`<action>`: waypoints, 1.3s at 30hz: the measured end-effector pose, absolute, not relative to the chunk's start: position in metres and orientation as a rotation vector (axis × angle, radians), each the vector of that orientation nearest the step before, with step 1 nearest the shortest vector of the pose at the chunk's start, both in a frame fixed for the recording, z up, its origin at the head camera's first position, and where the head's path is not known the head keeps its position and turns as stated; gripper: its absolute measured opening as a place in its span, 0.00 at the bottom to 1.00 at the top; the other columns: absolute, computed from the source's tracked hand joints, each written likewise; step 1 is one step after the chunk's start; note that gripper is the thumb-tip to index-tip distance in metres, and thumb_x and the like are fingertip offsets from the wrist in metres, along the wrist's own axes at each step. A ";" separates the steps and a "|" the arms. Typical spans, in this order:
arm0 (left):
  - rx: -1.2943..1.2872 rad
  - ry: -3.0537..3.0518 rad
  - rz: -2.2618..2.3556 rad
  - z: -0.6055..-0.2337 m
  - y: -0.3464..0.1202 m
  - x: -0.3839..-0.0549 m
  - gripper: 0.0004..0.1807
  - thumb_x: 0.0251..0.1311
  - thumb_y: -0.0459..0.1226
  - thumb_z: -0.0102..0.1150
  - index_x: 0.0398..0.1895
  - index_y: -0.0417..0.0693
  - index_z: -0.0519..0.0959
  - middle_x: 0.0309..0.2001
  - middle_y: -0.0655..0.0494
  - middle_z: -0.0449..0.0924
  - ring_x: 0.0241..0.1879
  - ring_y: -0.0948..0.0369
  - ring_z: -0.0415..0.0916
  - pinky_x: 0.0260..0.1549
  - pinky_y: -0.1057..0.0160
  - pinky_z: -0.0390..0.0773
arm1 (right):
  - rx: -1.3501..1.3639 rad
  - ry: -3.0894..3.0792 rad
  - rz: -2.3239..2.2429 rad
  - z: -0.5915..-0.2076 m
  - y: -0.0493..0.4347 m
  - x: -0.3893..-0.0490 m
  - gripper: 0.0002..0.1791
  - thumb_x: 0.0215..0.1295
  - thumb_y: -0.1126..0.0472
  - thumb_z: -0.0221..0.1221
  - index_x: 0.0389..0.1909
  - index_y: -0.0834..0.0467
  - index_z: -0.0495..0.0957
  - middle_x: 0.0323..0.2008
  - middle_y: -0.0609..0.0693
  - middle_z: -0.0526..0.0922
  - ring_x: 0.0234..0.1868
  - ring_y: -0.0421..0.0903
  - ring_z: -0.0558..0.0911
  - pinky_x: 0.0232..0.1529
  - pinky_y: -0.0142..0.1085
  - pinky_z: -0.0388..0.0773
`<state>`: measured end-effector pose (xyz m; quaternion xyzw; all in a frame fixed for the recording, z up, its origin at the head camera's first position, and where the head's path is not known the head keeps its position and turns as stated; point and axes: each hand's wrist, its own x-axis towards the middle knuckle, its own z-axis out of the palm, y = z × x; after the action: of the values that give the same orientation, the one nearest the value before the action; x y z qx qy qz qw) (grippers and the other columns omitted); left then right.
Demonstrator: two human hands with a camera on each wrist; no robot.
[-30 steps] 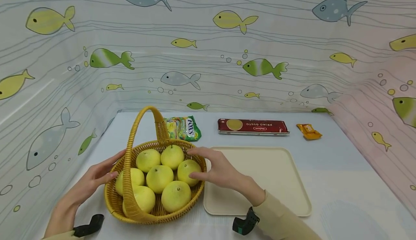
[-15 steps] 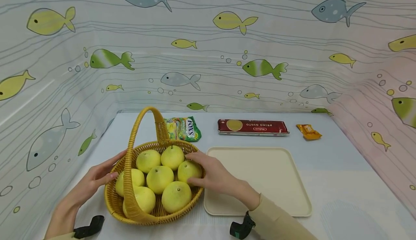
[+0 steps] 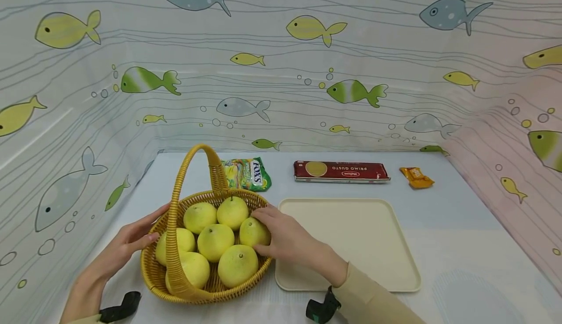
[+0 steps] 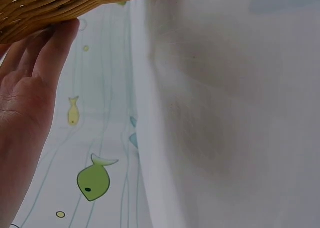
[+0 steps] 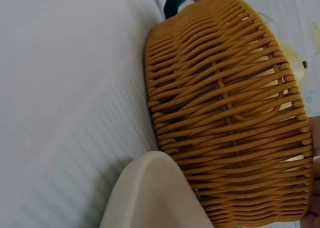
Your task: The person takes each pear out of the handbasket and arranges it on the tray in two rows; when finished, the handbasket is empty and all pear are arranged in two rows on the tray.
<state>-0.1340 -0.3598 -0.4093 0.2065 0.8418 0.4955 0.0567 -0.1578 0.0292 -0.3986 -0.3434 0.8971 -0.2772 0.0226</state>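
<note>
In the head view a yellow wicker basket (image 3: 206,295) with a tall arched handle stands left of centre, holding several round yellow-green pears (image 3: 216,242). At its right side my right hand (image 3: 287,233) grips one pear (image 3: 253,232), fingers behind and thumb in front. My left hand (image 3: 127,243) rests against the basket's left side, thumb at the rim. The left wrist view has the straight fingers (image 4: 52,57) touching the outside of the woven wall (image 4: 65,5). In the right wrist view the basket wall (image 5: 230,112) hides most of the right hand.
A cream tray (image 3: 347,246) lies right beside the basket. Behind are a green candy bag (image 3: 248,173), partly covered by the basket, a dark red biscuit pack (image 3: 342,172) and a small orange packet (image 3: 417,177). Fish-patterned sheeting (image 3: 281,80) encloses the table on the back and sides.
My right hand has moved left and slightly down into the basket, and its fingers have closed round the right-hand pear. The left hand and the basket stay put.
</note>
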 end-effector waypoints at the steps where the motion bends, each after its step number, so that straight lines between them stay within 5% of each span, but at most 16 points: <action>1: 0.624 2.555 1.500 -0.409 -0.360 -0.134 0.32 0.74 0.29 0.44 0.80 0.47 0.54 0.74 0.78 0.58 0.68 0.84 0.56 0.55 0.81 0.65 | -1.059 2.784 -0.840 -0.398 0.029 -0.158 0.35 0.61 0.52 0.70 0.67 0.59 0.71 0.66 0.52 0.74 0.70 0.49 0.71 0.66 0.40 0.71; 7: 0.617 2.562 1.496 -0.410 -0.360 -0.134 0.32 0.74 0.29 0.44 0.80 0.47 0.54 0.74 0.79 0.58 0.67 0.85 0.56 0.54 0.81 0.65 | -1.054 2.800 -0.838 -0.397 0.027 -0.157 0.35 0.59 0.53 0.71 0.65 0.58 0.73 0.64 0.52 0.76 0.70 0.51 0.71 0.68 0.44 0.69; 22: 0.657 2.565 1.513 -0.411 -0.360 -0.135 0.32 0.73 0.28 0.44 0.79 0.44 0.54 0.74 0.79 0.58 0.68 0.84 0.56 0.55 0.82 0.64 | -1.115 2.804 -1.057 -0.404 0.029 -0.159 0.31 0.53 0.55 0.75 0.58 0.57 0.78 0.55 0.48 0.80 0.53 0.42 0.79 0.53 0.33 0.78; 39: 0.662 2.514 1.537 -0.411 -0.361 -0.135 0.33 0.73 0.27 0.42 0.79 0.42 0.52 0.73 0.81 0.57 0.68 0.85 0.56 0.55 0.82 0.65 | -1.168 2.810 -1.139 -0.407 0.031 -0.162 0.32 0.50 0.55 0.77 0.56 0.58 0.79 0.53 0.49 0.82 0.52 0.43 0.80 0.51 0.33 0.79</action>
<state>-0.1352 -0.3611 -0.4114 0.2187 0.8309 0.5080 0.0608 -0.1615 0.0310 -0.4073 -0.3589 0.8636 -0.3500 -0.0540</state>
